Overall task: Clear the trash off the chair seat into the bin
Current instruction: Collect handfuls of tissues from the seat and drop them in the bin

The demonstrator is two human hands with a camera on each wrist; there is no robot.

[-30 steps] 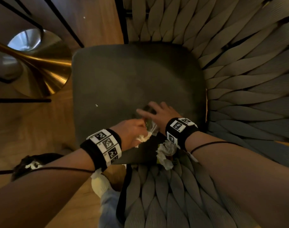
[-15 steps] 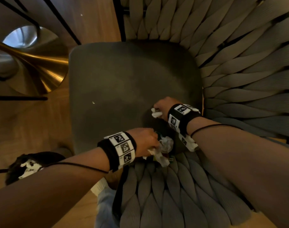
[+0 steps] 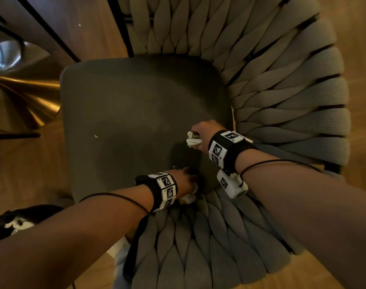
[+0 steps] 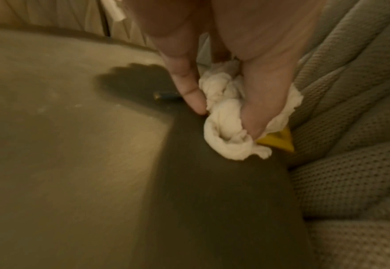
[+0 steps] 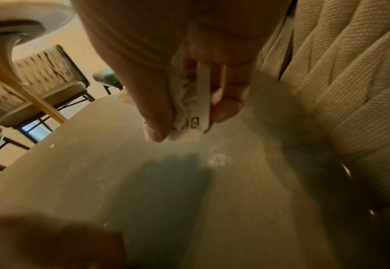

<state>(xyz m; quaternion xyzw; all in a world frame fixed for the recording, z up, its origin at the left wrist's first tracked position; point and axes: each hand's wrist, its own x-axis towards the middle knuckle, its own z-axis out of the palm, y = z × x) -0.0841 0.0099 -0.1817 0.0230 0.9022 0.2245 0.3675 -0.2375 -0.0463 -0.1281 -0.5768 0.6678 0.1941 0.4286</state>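
The dark grey chair seat (image 3: 136, 113) fills the head view. My left hand (image 3: 186, 181) is at the seat's near edge and grips a crumpled white tissue (image 4: 226, 118) against the woven backrest, with a yellow scrap (image 4: 279, 139) peeking out beneath it. My right hand (image 3: 200, 135) hovers over the seat's right side and pinches a crumpled white wrapper with printed letters (image 5: 190, 116). A small dark object (image 4: 166, 95) lies on the seat just beyond my left fingers. A tiny white crumb (image 3: 96, 136) sits on the seat's left part. No bin is in view.
The chair's woven grey backrest (image 3: 282, 101) wraps round the right and near sides. A brass table base (image 3: 25, 101) stands on the wooden floor to the left. Other chairs (image 5: 46, 91) show in the right wrist view. A black shoe (image 3: 17, 222) is at lower left.
My right hand has closed round the wrapper and lifted to the seat's right side. My left hand moved right to the seat's near edge and gathered the tissue lying there.
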